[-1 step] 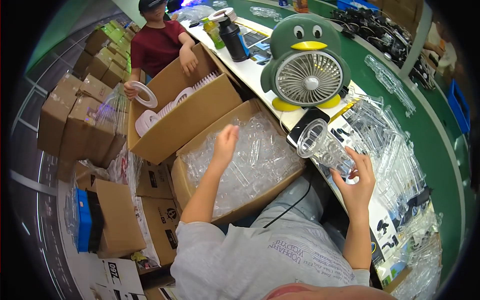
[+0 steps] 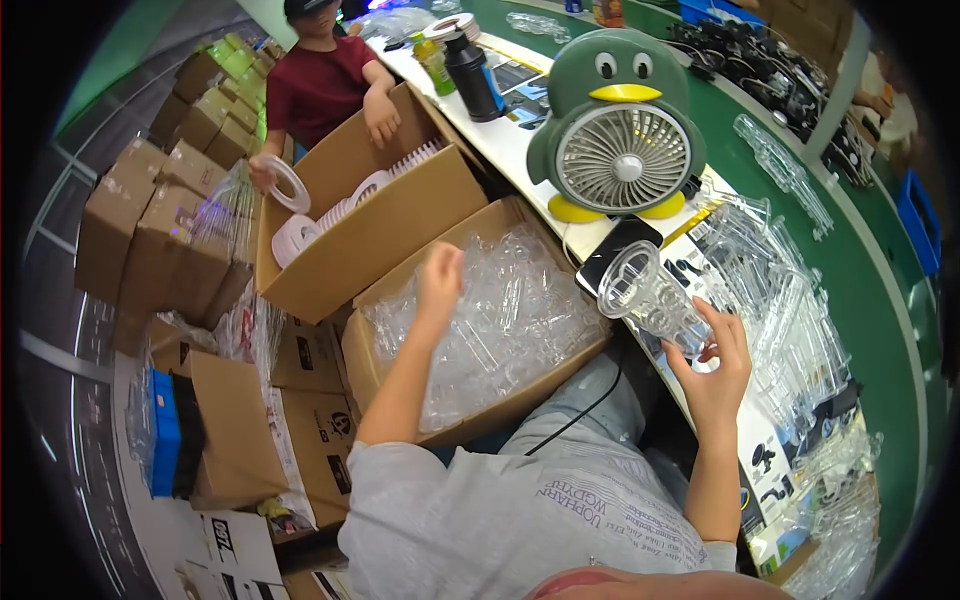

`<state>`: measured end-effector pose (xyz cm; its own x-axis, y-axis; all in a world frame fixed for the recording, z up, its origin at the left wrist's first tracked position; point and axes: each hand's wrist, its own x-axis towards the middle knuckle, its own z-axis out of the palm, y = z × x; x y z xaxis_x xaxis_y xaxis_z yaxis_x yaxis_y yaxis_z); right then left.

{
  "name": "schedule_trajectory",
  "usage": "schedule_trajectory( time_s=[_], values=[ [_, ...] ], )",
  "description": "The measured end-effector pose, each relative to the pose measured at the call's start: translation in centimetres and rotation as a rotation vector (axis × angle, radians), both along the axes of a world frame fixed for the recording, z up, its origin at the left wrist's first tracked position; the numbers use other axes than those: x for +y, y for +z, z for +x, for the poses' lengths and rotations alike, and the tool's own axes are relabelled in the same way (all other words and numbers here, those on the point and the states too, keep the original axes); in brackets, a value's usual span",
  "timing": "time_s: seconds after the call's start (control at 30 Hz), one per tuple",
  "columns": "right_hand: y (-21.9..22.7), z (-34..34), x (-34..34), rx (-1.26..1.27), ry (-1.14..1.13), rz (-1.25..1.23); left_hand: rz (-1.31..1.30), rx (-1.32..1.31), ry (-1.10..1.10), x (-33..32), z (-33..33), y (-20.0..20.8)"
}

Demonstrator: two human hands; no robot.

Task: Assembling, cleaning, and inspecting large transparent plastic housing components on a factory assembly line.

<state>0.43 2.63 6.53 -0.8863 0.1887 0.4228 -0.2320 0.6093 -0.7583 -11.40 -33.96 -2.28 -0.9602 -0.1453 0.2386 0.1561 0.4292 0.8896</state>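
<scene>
My right hand point(image 2: 718, 350) grips a clear plastic cup-like piece point(image 2: 655, 305) by its narrow end, fingers on one side and thumb on the other. The piece lies tilted, its round flanged end toward the upper left, over the table edge. My left hand point(image 2: 440, 283) is closed above the open carton point(image 2: 362, 350) of clear plastic parts point(image 2: 500, 320). It is slightly blurred, and I cannot make out anything inside its fingers. Next to the cup-like piece, a dark-screened phone point(image 2: 618, 250) rests on the table.
A green penguin-shaped fan point(image 2: 625, 150) stands on the white table. Clear parts point(image 2: 775, 310) are heaped at the right. Beyond the carton, a co-worker point(image 2: 325, 95) holds a white ring point(image 2: 288, 185) at a second carton point(image 2: 385, 235). A black pump bottle point(image 2: 472, 80) stands farther back.
My left hand has shifted slightly left and up above the carton. My right hand keeps its hold on the cup-like piece, and the view has shifted a little.
</scene>
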Motion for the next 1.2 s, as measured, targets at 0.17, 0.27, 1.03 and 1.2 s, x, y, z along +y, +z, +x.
schedule_trajectory(
  time_s=[0.17, 0.27, 1.03, 1.2],
  values=[
    [-0.2, 0.7, 0.9, 0.001, -0.011, 0.020, -0.062, 0.609, 1.228, -25.3, 0.3, 3.2],
    [-0.6, 0.6, 0.8, -0.039, -0.043, 0.020, -0.474, 0.082, 1.432, -30.4, 1.3, 6.1],
    [-2.2, -0.2, -3.8, -0.248, 0.232, -0.058, -0.408, -0.485, -0.016, -6.2, 0.8, -7.4],
    [-3.7, 0.1, -6.1, -0.366, 0.317, 0.107, -0.448, -0.241, 0.060, -4.4, 2.5, -7.9]
  ],
)
